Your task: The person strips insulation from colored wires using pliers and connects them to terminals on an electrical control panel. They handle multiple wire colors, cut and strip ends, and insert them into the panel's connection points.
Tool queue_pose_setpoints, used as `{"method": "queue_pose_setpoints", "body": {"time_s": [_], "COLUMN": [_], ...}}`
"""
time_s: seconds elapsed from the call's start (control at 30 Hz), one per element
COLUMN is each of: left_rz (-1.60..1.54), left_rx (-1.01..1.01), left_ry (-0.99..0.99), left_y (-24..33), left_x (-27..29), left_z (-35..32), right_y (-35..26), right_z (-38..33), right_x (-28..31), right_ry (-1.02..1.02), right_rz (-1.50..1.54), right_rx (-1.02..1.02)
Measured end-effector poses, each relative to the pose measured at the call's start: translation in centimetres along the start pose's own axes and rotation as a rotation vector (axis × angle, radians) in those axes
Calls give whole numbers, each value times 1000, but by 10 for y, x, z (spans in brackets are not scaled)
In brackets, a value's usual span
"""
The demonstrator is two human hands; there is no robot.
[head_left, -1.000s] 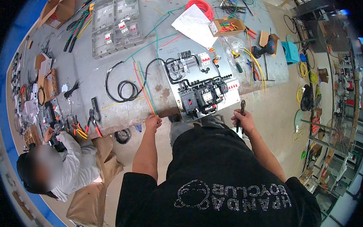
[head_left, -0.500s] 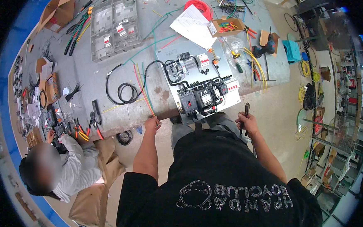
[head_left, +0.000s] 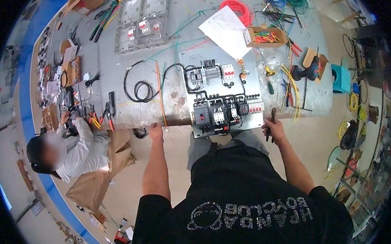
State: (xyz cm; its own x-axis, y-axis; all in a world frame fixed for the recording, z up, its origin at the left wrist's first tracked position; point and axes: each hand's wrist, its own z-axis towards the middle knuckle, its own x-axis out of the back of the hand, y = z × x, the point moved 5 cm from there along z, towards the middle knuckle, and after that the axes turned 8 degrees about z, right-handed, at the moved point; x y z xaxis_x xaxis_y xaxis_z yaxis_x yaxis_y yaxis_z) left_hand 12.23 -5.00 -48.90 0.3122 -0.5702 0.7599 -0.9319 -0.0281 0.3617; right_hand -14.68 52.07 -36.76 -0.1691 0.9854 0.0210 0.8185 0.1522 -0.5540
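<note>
My left hand (head_left: pixel 156 131) is closed in a pinch at the table's front edge, holding the near ends of a thin bundle of coloured wires (head_left: pixel 160 91). The bundle runs back over the table; red or orange shows most. In my right hand (head_left: pixel 275 130), off the panel's right front corner, is a dark two-handled tool (head_left: pixel 273 113) that looks like pliers, pointing upward. Between my hands lies a metal mounting panel (head_left: pixel 188 54) carrying black breakers (head_left: pixel 201 115), contactors (head_left: pixel 219 116), a terminal strip (head_left: pixel 211 72) and black wiring. A loop of black cable (head_left: pixel 139 91) lies left of the wires.
At the left, a co-worker (head_left: pixel 79 153) sits at the table near red-handled cutters (head_left: pixel 109 116). Clear plastic boxes (head_left: pixel 141 20), a paper sheet (head_left: pixel 225 30), a carton of coloured sleeves (head_left: pixel 265 37) and a cordless drill (head_left: pixel 307 71) lie farther back. Yellow wires (head_left: pixel 295 94) overhang the right edge.
The view has shifted, so the table appears farther right. The wires in my left hand are drawn closer together and straighter. My right hand still holds the tool.
</note>
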Motion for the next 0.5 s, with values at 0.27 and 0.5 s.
{"method": "queue_pose_setpoints", "body": {"time_s": [0.27, 0.5], "left_rz": [51, 156], "left_rx": [-498, -763], "left_ry": [203, 213], "left_y": [160, 295], "left_x": [22, -23], "left_z": [7, 89], "right_y": [9, 42], "right_z": [4, -36], "right_x": [36, 55], "right_ry": [32, 148], "right_rz": [-101, -116], "right_rx": [-70, -116]}}
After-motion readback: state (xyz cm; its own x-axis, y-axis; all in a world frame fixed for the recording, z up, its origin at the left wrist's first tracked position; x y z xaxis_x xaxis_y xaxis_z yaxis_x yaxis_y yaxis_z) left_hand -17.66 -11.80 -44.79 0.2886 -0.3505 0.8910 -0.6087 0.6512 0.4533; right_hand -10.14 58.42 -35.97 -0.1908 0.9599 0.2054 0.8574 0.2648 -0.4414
